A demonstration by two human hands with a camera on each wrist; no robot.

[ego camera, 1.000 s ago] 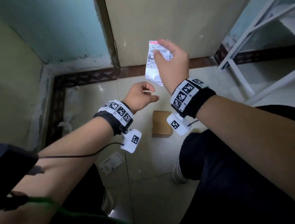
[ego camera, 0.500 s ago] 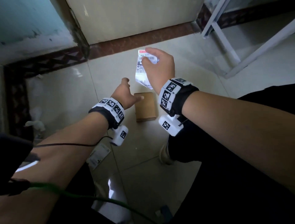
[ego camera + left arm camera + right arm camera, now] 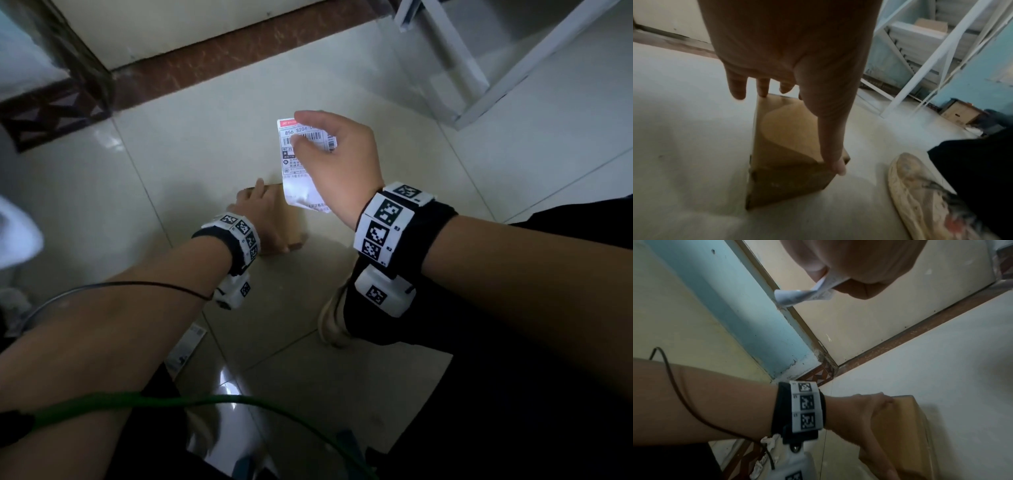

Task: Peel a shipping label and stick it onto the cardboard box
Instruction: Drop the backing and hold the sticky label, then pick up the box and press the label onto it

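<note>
A small brown cardboard box (image 3: 297, 224) (image 3: 785, 146) lies on the tiled floor. My left hand (image 3: 262, 219) is spread over its top. In the left wrist view its fingertips (image 3: 762, 91) reach the far edge and the straight thumb (image 3: 836, 165) touches the near right corner. My right hand (image 3: 301, 132) is raised above and just beyond the box and pinches the top of a white shipping label (image 3: 296, 164) with a barcode. The label hangs down curled, with its lower end over the far right part of the box. From the right wrist, the label (image 3: 797, 294) curls out from under the pinching fingers.
White metal rack legs (image 3: 479, 68) stand at the back right. A pale shoe (image 3: 334, 318) (image 3: 920, 194) sits right of the box. A printed sheet (image 3: 188, 346) lies on the floor under my left forearm. A green cable (image 3: 205, 401) crosses low, and the wall skirting (image 3: 222, 58) runs behind.
My left hand has moved forward and down from mid-air onto the box. My right hand has lowered the label nearer to the box. The head view has tilted down.
</note>
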